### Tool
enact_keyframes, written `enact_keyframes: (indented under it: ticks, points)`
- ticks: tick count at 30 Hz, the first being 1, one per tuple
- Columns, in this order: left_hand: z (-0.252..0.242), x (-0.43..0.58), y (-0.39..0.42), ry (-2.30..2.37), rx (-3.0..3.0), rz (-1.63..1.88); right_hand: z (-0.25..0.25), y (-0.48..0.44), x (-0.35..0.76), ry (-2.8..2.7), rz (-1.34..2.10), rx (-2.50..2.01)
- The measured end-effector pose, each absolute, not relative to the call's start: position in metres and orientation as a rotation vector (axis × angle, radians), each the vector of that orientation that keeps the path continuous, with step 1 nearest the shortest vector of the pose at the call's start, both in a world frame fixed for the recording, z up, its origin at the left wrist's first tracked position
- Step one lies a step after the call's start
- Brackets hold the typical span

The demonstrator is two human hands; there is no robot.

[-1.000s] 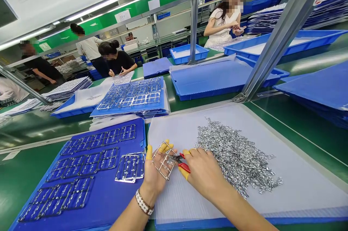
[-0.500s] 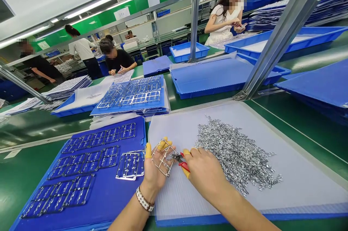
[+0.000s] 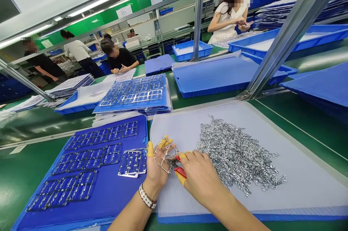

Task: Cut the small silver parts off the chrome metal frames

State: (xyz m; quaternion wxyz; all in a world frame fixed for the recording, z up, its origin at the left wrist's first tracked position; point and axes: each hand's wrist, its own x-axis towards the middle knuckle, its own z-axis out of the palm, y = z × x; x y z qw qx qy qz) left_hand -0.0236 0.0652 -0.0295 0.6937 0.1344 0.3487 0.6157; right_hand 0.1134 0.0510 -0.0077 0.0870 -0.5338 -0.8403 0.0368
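My left hand [image 3: 159, 166], with yellow finger cots, is closed around a shiny metal-coloured sprue frame [image 3: 163, 154], tilted above the palm. In my right hand [image 3: 198, 175] is a pair of red-handled nippers [image 3: 179, 169], gripped with yellow-cotted fingers. Their jaws are at the frame's lower right edge; what lies between them is too small to make out. To the right, a heap of small shiny parts [image 3: 233, 151] lies on a white sheet [image 3: 285, 194]. Left of my hands, several similar frames [image 3: 132, 163] rest on a blue board [image 3: 108, 194].
Behind the board stands a stack of blue sheets [image 3: 127, 104] bearing more frames. A blue tray [image 3: 214, 79] lies beyond the white sheet. A slanted metal post [image 3: 285, 35] rises at the right. Co-workers [image 3: 122, 57] are at benches farther back.
The nippers have moved slightly down and left, toward the frame's lower corner, and their handles look wider apart. My left hand keeps hold of the frame. The whole view has shifted slightly.
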Motion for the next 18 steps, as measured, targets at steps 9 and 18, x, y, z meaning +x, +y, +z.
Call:
enact_keyframes:
  ticks: [9,18]
  points:
    - [-0.034,-0.025,0.065,0.798,0.386,1.398,-0.004,0.051,0.117,-2.597,0.11,-1.637]
    - [-0.009,-0.03,0.043,0.972,1.158,1.286,-0.049,0.048,0.193,-2.36,0.096,-1.256]
